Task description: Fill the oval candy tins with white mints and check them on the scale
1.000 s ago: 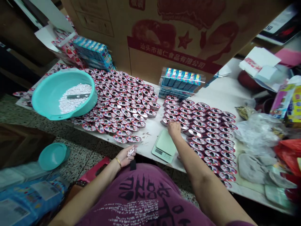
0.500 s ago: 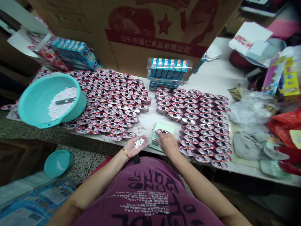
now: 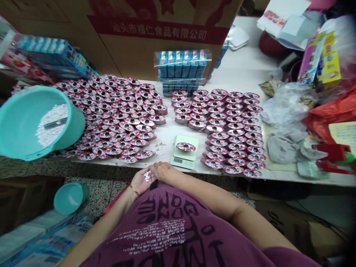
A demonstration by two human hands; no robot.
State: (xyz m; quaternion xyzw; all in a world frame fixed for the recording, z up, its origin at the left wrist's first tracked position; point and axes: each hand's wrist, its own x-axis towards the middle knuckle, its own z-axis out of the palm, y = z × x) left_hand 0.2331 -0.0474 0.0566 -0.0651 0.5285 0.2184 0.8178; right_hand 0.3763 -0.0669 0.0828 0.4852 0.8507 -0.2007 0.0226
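Observation:
My left hand (image 3: 141,180) lies palm up near the table's front edge, cupped around a few small white candies (image 3: 147,175). My right hand (image 3: 164,172) reaches across to its fingertips, with the fingers closed; whatever they hold is hidden. Just beyond them, a pale green digital scale (image 3: 181,163) carries one oval container (image 3: 185,147) with a red and white printed rim and a dark hole in its middle. To the left, a turquoise basin (image 3: 76,122) holds a heap of white candies (image 3: 51,135) and a flat metal scoop (image 3: 55,123).
Many similar oval containers (image 3: 111,122) crowd the table's left, with more in rows (image 3: 236,132) on the right. Wrapped blue boxes (image 3: 182,65) stand before a large carton (image 3: 139,55). Plastic bags (image 3: 286,115) lie at the right. A smaller turquoise basin (image 3: 69,198) sits below the table.
My right hand has left the container on the scale and moved left to my left hand. The container remains on the scale. The view has shifted, too.

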